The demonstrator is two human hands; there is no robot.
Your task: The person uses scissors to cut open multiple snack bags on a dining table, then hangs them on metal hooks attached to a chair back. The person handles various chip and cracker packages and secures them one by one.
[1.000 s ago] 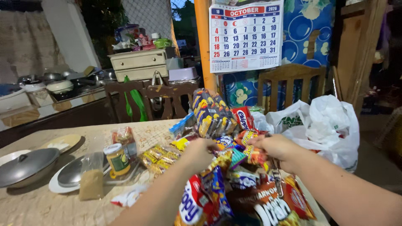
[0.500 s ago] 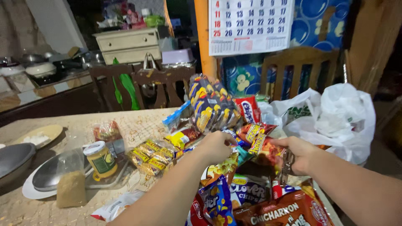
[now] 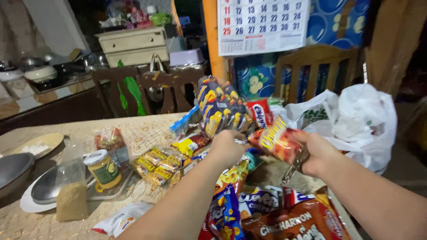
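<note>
Cluttered table (image 3: 40, 222), one jar (image 3: 103, 169), two hands (image 3: 227, 146) (image 3: 316, 153) grasping one orange snack packet (image 3: 278, 141) between them.

The packet (image 3: 276, 142) is red-orange with yellow lettering. The strip (image 3: 221, 110) is dark blue and yellow, each piece with an orange patch. The bag (image 3: 298, 222) is brown-red with white letters. The pouch (image 3: 227, 213) is blue with yellow shapes. The plastic bag (image 3: 356, 120) is white with a green print. The jar (image 3: 103, 170) has a white lid, green label and yellow contents. The small sachets (image 3: 158, 165) are yellow and gold. The tablecloth (image 3: 26, 222) is beige with a fine lace pattern. The calendar (image 3: 258, 22) is white with blue and red numbers. The wall cloth (image 3: 333, 22) is blue with bubbles and flowers.
</note>
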